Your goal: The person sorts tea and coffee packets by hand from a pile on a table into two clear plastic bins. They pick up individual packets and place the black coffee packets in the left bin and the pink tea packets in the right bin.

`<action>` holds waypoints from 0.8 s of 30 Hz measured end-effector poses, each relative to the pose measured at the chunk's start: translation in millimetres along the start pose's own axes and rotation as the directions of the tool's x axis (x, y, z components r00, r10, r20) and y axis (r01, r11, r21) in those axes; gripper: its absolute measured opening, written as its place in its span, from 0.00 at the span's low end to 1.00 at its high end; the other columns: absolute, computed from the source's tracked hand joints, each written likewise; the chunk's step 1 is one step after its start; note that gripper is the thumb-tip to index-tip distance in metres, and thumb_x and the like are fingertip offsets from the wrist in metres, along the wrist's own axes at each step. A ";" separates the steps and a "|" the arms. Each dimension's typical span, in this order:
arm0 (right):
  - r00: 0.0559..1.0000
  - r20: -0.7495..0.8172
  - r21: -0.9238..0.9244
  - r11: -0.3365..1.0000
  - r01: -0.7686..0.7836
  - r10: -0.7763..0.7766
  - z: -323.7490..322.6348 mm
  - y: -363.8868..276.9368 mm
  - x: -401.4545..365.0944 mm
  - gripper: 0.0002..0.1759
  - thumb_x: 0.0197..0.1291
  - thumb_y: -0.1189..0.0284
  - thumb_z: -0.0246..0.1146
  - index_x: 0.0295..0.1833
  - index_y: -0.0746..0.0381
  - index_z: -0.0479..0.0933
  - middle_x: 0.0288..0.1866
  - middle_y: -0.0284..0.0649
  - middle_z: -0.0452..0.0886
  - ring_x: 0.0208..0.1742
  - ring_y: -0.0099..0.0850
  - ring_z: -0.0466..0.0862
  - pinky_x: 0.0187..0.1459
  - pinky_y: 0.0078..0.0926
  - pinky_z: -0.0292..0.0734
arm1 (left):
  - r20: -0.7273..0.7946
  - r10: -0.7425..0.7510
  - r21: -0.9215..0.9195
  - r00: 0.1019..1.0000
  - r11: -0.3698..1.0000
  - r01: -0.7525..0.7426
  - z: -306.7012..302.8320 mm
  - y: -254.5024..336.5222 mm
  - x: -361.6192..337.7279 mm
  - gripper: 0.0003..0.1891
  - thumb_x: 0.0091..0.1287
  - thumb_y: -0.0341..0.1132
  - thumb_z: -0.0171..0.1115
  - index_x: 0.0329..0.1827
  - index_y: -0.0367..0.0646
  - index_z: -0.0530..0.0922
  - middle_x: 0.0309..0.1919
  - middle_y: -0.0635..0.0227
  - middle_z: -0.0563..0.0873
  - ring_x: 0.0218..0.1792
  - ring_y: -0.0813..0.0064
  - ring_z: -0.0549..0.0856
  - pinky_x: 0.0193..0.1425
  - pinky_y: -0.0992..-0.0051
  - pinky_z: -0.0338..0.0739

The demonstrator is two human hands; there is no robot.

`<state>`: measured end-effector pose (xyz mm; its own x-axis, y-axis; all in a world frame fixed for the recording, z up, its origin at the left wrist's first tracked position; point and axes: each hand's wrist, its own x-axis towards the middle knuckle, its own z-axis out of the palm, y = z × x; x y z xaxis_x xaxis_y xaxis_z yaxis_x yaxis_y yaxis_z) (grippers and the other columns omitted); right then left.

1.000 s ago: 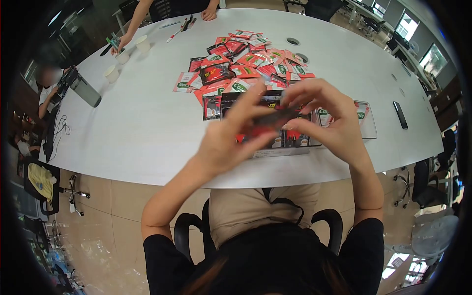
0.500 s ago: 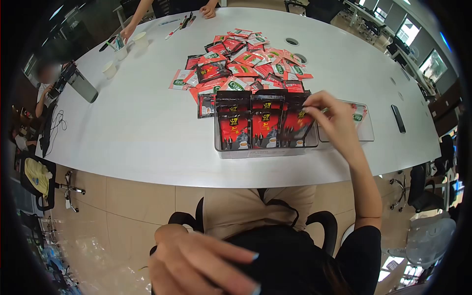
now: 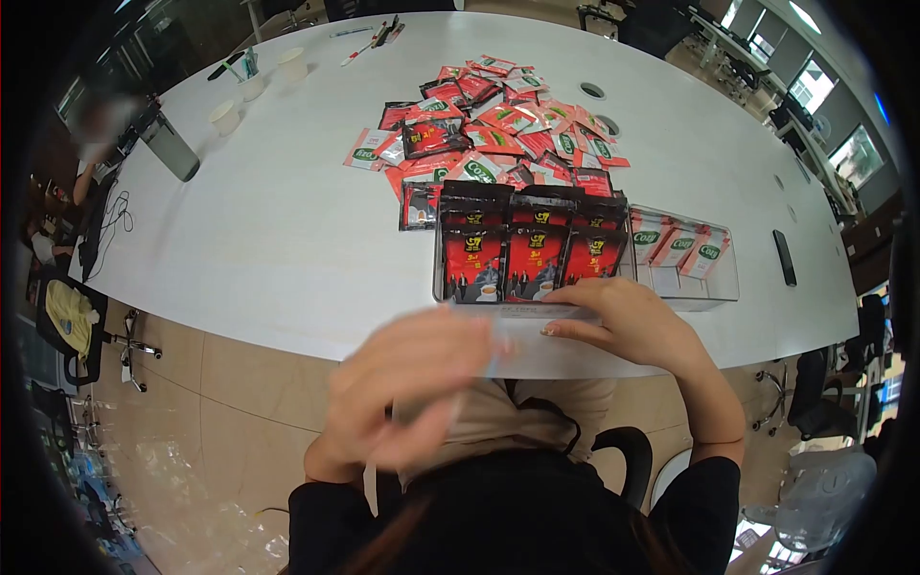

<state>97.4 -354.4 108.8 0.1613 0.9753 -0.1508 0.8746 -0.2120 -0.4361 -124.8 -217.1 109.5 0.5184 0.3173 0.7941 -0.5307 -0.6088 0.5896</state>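
Right hand [image 3: 623, 326] has left the right end of the row, where it was seating a packet half a second ago. It now lies flat, fingers together and pinching nothing, against the near rim of the clear tray [image 3: 443, 278]. The black-and-red sachets [image 3: 532, 251] stand upright inside, right of centre on the tabletop [image 3: 287, 220]. That placement appears complete. Left hand [image 3: 412, 383] has risen from the lap, but it is blurred and I cannot tell its grip. The loose pile [image 3: 498, 120] lies beyond.
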 end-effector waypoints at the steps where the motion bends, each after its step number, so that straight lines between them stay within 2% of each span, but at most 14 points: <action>1: 1.000 0.012 -0.011 1.000 -0.006 0.006 -0.5 0.7 1.1 0.25 0.63 0.52 0.63 0.58 0.57 0.79 0.46 0.49 0.83 0.46 0.46 0.83 0.48 0.39 0.77 | 0.138 -0.124 0.267 0.983 0.960 0.083 -8.0 -10.5 6.6 0.11 0.68 0.36 0.61 0.48 0.41 0.80 0.40 0.61 0.87 0.45 0.60 0.86 0.55 0.60 0.78; 4: 0.991 0.118 -0.040 0.997 -0.062 0.067 -12.2 -6.1 7.7 0.27 0.63 0.53 0.63 0.62 0.57 0.77 0.46 0.49 0.83 0.46 0.46 0.83 0.48 0.39 0.77 | 0.349 -0.131 0.437 0.928 0.898 -0.038 2.7 -50.3 -1.6 0.15 0.62 0.43 0.67 0.45 0.42 0.82 0.43 0.65 0.84 0.46 0.62 0.83 0.51 0.65 0.77; 7: 0.992 0.121 -0.003 1.000 -0.017 0.017 -13.2 -0.1 11.5 0.29 0.63 0.53 0.63 0.66 0.55 0.74 0.44 0.50 0.82 0.46 0.47 0.83 0.48 0.40 0.76 | 0.478 -0.280 0.547 0.833 0.836 -0.033 14.5 -64.0 -0.4 0.24 0.58 0.52 0.68 0.45 0.40 0.83 0.43 0.64 0.80 0.45 0.63 0.80 0.49 0.67 0.76; 9: 0.992 0.126 0.037 0.999 0.002 -0.007 -15.7 4.5 12.4 0.31 0.63 0.53 0.63 0.68 0.53 0.71 0.46 0.50 0.81 0.48 0.47 0.83 0.48 0.40 0.77 | 0.513 -0.372 0.614 0.774 0.789 -0.028 21.0 -65.9 5.5 0.28 0.57 0.58 0.67 0.48 0.41 0.83 0.44 0.64 0.79 0.45 0.64 0.79 0.49 0.66 0.77; 10: 0.992 0.127 0.057 0.998 0.011 -0.018 -16.9 5.6 13.6 0.32 0.63 0.53 0.63 0.70 0.52 0.70 0.47 0.50 0.81 0.48 0.46 0.83 0.48 0.40 0.77 | 0.526 -0.416 0.645 0.742 0.764 -0.029 24.0 -66.7 7.9 0.31 0.57 0.60 0.66 0.50 0.41 0.82 0.45 0.64 0.79 0.45 0.64 0.79 0.49 0.65 0.77; 13: 0.994 0.113 -0.007 1.000 -0.007 0.008 -19.4 2.3 11.9 0.33 0.63 0.53 0.63 0.71 0.50 0.68 0.49 0.49 0.79 0.50 0.47 0.82 0.48 0.39 0.77 | 0.505 -0.399 0.669 0.765 0.741 -0.056 32.9 -67.4 7.3 0.35 0.54 0.65 0.65 0.50 0.40 0.82 0.45 0.62 0.76 0.46 0.63 0.77 0.47 0.66 0.79; 16: 0.996 0.092 -0.035 0.999 -0.011 0.015 -15.5 5.8 11.6 0.33 0.63 0.52 0.63 0.71 0.50 0.68 0.51 0.48 0.79 0.51 0.45 0.82 0.48 0.38 0.77 | 0.471 -0.361 0.680 0.805 0.730 -0.071 36.5 -69.4 6.3 0.38 0.52 0.67 0.65 0.50 0.39 0.82 0.46 0.60 0.75 0.47 0.63 0.76 0.45 0.66 0.79; 19: 0.991 0.134 -0.022 1.000 0.000 0.003 -17.1 9.6 13.8 0.32 0.62 0.52 0.63 0.70 0.50 0.69 0.51 0.46 0.79 0.51 0.44 0.82 0.48 0.38 0.77 | 0.465 -0.386 0.693 0.797 0.718 -0.057 39.8 -69.8 7.2 0.39 0.52 0.67 0.65 0.51 0.37 0.81 0.45 0.59 0.75 0.48 0.63 0.76 0.44 0.67 0.80; 22: 0.988 0.155 -0.066 0.997 0.028 -0.018 -19.3 8.5 15.6 0.33 0.64 0.45 0.58 0.68 0.52 0.70 0.48 0.48 0.80 0.50 0.45 0.82 0.48 0.40 0.77 | 0.462 -0.426 0.685 0.778 0.728 -0.008 44.2 -74.7 1.7 0.40 0.52 0.68 0.65 0.50 0.37 0.79 0.41 0.58 0.77 0.43 0.61 0.81 0.40 0.66 0.80; 24: 0.978 0.210 -0.036 0.999 -0.003 0.010 -23.0 5.1 18.4 0.32 0.64 0.47 0.59 0.68 0.53 0.71 0.47 0.48 0.81 0.50 0.45 0.82 0.49 0.40 0.77 | 0.498 -0.539 0.701 0.679 0.711 0.050 43.3 -73.0 6.7 0.39 0.52 0.68 0.65 0.49 0.38 0.79 0.38 0.57 0.79 0.38 0.59 0.83 0.36 0.64 0.80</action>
<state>115.4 -336.2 124.2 0.0707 0.9385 -0.3380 0.8899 -0.2124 -0.4036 -53.6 -202.1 65.4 0.9722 0.1812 0.1483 0.1185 -0.9270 0.3559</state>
